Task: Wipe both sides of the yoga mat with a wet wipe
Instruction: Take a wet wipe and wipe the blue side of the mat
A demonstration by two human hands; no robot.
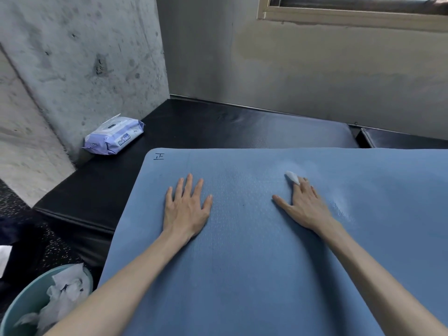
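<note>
A blue yoga mat (242, 251) lies flat over a black padded bench and fills the lower middle of the head view. A small handwritten mark sits at its far left corner. My left hand (185, 206) rests flat on the mat, fingers spread and straight. Further right, my right hand (304, 204) presses a white wet wipe (292, 177) onto the mat under straight fingers; only the wipe's tip shows past the fingertips. A paler damp streak lies on the mat around and to the right of that hand.
A purple pack of wet wipes (114, 135) lies on the black bench (218, 124) at the far left, against a concrete wall. A teal bin (21, 311) with several used wipes stands at the lower left on the speckled floor. A second black pad (402, 139) adjoins at the right.
</note>
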